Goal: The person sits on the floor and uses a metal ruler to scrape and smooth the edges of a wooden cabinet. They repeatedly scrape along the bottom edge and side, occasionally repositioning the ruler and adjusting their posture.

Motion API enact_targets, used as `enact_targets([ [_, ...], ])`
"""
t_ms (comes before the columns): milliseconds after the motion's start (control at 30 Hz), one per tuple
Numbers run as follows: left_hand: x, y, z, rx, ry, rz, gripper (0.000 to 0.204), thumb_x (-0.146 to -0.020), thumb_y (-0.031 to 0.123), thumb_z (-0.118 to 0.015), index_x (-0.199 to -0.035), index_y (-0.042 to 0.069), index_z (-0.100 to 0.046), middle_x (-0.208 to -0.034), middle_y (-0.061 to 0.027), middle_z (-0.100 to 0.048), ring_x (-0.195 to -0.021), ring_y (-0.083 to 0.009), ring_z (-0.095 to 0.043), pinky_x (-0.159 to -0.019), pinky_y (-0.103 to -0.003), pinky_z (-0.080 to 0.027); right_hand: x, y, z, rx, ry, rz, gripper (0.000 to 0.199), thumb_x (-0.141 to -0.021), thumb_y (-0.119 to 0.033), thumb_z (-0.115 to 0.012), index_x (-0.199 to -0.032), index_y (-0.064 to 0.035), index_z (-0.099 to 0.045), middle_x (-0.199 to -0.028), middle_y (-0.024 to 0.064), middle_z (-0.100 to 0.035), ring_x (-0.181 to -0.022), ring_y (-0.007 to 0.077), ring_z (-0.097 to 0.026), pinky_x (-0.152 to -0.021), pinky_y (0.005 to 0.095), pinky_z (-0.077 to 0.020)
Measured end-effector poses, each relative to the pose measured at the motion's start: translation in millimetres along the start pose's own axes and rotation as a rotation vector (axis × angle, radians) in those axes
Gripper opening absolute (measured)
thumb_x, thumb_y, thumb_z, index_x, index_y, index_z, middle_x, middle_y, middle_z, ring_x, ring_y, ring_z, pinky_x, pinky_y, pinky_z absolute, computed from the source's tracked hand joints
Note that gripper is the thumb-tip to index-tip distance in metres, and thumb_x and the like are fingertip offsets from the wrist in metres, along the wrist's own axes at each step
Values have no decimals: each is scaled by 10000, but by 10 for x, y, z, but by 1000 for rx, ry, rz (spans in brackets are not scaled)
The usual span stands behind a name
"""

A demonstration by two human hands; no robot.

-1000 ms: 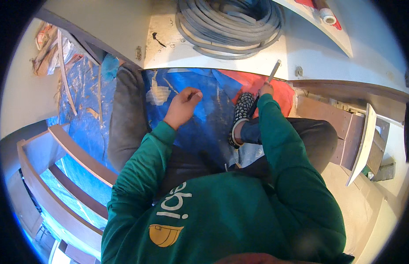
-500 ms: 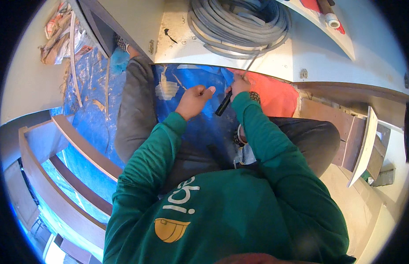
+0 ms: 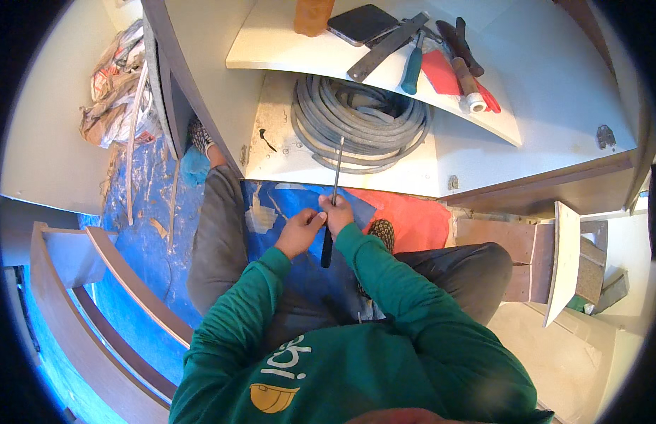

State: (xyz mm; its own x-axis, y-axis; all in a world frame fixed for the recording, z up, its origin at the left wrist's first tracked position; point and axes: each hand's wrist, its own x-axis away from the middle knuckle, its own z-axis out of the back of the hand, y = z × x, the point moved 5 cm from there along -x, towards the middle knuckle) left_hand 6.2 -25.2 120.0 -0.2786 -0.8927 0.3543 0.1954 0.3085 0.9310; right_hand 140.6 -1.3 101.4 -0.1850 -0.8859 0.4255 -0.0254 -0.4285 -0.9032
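Holding a long screwdriver (image 3: 332,205) upright over the lap, the right hand (image 3: 336,212) is closed around its shank while the left hand (image 3: 300,232) touches it just beside; its tip points at the grey cable coil (image 3: 361,124) on the lower shelf (image 3: 271,148), so the work looks only begun.

dark phone (image 3: 361,22) screen-up on top shelf (image 3: 271,49)

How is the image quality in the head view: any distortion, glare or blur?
Head view: strong fisheye bending, black corners; the shelf edges curve. Bright even daylight, mild glare on white panels. The hands, right hand and left hand, and the screwdriver look sharp.
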Motion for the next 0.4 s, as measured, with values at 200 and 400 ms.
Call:
enact_targets([
  [200,-55,-30,84,7,95,-117,306,-969,273,-544,-884,-10,-623,-793,-150,-660,-747,-245,-641,-690,-370,-492,12,52,127,303,-70,51,279,-950,-242,-629,-768,-52,-535,-609,37,-518,-474,140,-507,-428,318,-428],
  [400,-45,-212,163,-167,191,-88,395,-986,328,-507,-824,-23,-586,-783,-197,-679,-756,-350,-673,-693,-437,-507,206,121,396,392,-194,-46,303,-946,-295,-628,-790,-44,-562,-566,69,-547,-450,179,-550,-442,367,-441],
])
